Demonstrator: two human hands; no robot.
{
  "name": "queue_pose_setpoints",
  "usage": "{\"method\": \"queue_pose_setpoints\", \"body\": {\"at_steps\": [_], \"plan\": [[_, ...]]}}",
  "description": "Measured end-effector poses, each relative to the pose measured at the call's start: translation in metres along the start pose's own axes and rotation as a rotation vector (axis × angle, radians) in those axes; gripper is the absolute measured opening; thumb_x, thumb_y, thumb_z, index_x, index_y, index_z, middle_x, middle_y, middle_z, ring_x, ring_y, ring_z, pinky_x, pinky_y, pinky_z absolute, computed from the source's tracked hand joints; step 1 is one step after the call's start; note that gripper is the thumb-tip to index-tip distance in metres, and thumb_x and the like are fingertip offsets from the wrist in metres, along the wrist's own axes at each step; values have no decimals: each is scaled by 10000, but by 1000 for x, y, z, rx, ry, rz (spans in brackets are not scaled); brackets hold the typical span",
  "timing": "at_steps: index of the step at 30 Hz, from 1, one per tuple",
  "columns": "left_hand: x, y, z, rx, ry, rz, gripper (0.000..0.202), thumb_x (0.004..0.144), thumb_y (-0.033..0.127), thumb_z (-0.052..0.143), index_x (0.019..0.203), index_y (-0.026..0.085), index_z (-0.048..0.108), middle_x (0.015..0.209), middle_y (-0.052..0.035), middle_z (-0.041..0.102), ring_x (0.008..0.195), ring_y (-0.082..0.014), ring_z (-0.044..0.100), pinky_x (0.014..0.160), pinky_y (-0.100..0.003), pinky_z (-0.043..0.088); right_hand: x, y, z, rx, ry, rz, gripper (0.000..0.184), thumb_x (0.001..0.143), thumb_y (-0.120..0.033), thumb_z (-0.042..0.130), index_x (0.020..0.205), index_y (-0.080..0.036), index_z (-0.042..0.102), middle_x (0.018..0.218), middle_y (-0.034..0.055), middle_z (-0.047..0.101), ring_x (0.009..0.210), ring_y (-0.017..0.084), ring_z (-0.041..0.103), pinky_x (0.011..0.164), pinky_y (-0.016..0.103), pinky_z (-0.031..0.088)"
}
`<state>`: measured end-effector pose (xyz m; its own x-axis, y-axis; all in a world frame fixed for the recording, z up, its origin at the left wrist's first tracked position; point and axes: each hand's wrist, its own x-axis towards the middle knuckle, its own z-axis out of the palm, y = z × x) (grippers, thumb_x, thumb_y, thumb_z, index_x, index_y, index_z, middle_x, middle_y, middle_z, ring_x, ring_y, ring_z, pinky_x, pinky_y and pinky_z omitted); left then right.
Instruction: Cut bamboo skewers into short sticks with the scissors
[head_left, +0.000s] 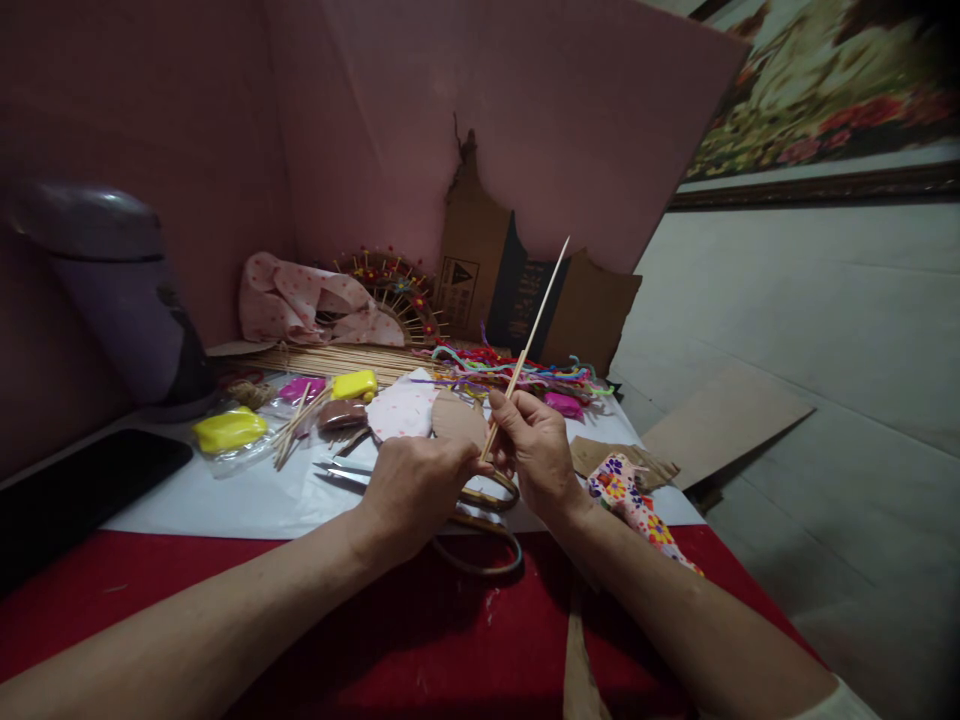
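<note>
Between my hands thin bamboo skewers [541, 308] point up and away, a longer pointed one and what looks like a shorter one lying along it. My right hand [538, 450] is closed, pinching them between thumb and fingers partway up. At their lower end my left hand [420, 490] is closed too, its fingertips against the stick near the right thumb. Below and behind the hands lies a pair of scissors [480, 570], blades to the left, partly covered by the left hand. Just beyond are a white dotted fabric round [401, 407] and a brown cardboard round [457, 418].
Yellow clay packs [231, 430], short sticks [296, 425], a skewer bundle [330, 362] and coloured pipe cleaners [517, 370] lie around. Cut cardboard [480, 255] leans at the back. A phone [97, 490] and purple container [124, 300] are left; flowered fabric [634, 500] is right.
</note>
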<state>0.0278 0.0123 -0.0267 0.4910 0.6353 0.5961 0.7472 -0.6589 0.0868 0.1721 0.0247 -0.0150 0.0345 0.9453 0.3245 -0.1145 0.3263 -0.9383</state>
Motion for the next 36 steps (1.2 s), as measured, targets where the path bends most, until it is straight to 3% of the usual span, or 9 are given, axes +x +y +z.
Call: {"method": "queue_pose_setpoints", "body": {"at_steps": [8, 14, 23, 36], "plan": [[2, 3, -4, -31, -68, -14, 266, 842, 332, 527, 677, 169, 657, 544, -31, 661, 488, -149, 594, 474, -236, 340, -5, -1, 2, -58, -36, 32, 382, 766, -475, 617, 577, -181, 463, 415, -77, 459, 286, 41, 368, 276, 148, 274], [3, 4, -4, -27, -52, 12, 323, 826, 406, 536, 638, 167, 646, 490, -20, 622, 438, -140, 553, 442, -237, 309, -8, -4, 4, -87, -48, 34, 397, 757, -495, 615, 567, -180, 466, 420, -74, 470, 301, 45, 381, 289, 150, 286], [3, 3, -3, -4, -32, 66, 332, 870, 387, 478, 691, 157, 637, 522, -36, 642, 449, -133, 567, 447, -236, 335, -4, -2, 2, 13, -49, 62, 375, 751, -481, 630, 588, -175, 487, 423, -65, 513, 271, 38, 374, 264, 138, 286], [3, 2, -3, 49, -74, 6, 320, 878, 371, 470, 702, 170, 646, 544, -45, 652, 468, -151, 582, 451, -239, 322, -1, 1, 1, 42, -16, 49, 367, 752, -470, 635, 592, -174, 489, 404, -73, 504, 246, 29, 339, 240, 129, 247]]}}
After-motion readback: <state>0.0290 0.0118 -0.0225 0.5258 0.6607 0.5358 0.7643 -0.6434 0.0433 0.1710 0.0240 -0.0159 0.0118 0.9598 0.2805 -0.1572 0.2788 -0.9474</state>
